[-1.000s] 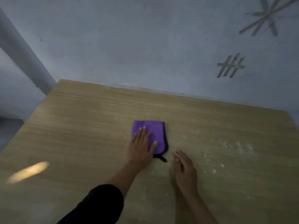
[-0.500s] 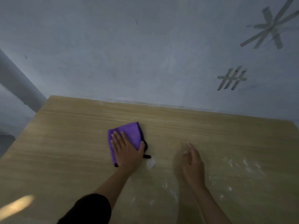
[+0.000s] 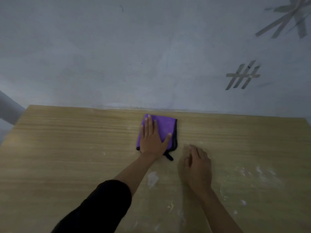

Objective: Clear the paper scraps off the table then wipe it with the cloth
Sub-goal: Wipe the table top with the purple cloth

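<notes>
Left hand: the left hand [image 3: 152, 140] is laid flat on the cloth, fingers straight, thumb spread wide.
Cloth: a folded purple cloth [image 3: 165, 127] with dark edging is pressed under the left palm. It shows past the fingertips and on the thumb side.
Right hand: the right hand [image 3: 196, 167] is rested just beside the left thumb, apart from the cloth. Its fingers are loosely bent and nothing is seen held in it.
Progress: wiping is judged to be under way, so the clearing of scraps appears largely done.
Left to do: pale flecks [image 3: 242, 171] are scattered beyond the right hand's outer side, and a larger pale patch [image 3: 152, 179] lies between the two forearms. Whether these are paper or smears cannot be told. That area is judged not yet wiped.
Worktop: a light wood-grain worktop [image 3: 67, 148] is seen. It looks cleaner on the left hand's outer side.
Room: a dim grey wall [image 3: 117, 56] is met just past the left fingertips. Strips of tape [image 3: 242, 75] are stuck to it far beyond the right hand.
Clothing: a black sleeve [image 3: 101, 207] is worn on the left arm.
</notes>
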Tool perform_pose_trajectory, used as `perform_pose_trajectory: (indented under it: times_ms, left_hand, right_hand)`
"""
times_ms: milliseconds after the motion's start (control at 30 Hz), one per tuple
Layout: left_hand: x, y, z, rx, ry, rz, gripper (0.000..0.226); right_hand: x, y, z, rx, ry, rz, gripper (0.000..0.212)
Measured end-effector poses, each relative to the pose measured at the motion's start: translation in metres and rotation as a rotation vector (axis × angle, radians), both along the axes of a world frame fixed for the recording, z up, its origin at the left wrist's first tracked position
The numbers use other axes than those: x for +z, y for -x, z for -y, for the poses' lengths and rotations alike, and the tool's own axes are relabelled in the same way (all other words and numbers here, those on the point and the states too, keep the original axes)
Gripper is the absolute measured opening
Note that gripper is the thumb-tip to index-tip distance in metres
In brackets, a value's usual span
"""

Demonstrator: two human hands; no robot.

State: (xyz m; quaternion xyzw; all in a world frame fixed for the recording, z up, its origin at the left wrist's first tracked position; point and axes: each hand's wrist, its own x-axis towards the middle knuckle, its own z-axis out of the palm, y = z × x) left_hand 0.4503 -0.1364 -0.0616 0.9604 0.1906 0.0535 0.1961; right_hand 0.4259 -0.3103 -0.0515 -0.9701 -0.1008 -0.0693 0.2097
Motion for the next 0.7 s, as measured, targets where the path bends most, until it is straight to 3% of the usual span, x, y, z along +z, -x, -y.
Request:
perform_pose_trajectory:
  times_ms: [167, 267, 467, 567, 633, 700]
  left_hand:
    - [-0.003, 0.017, -0.071, 0.435, -0.004, 0.099, 0.094]
    - [0.004, 0.006, -0.090, 0.522, 0.037, 0.051, 0.092]
    - [0.011, -0.059, 0.011, 0.238, 0.121, -0.064, 0.084]
    - [0.013, -0.079, 0.058, 0.087, 0.185, -0.138, 0.075]
    - [0.015, -0.079, 0.082, -0.075, 0.299, -0.181, 0.059]
    - [0.023, -0.070, 0.099, -0.169, 0.560, -0.158, 0.047]
  right_hand:
    - [-0.003, -0.005, 0.005, -0.011, -0.103, -0.146, 0.040]
    - [-0.003, -0.004, 0.004, 0.000, -0.113, -0.129, 0.041]
    - [-0.005, 0.000, 0.007, 0.004, -0.252, -0.050, 0.048]
    - [0.006, -0.009, 0.010, -0.122, -0.493, -0.131, 0.030]
    - [0.015, -0.018, 0.012, -0.243, -0.600, -0.066, 0.019]
    - [0.020, -0.028, 0.012, -0.322, -0.391, 0.127, 0.020]
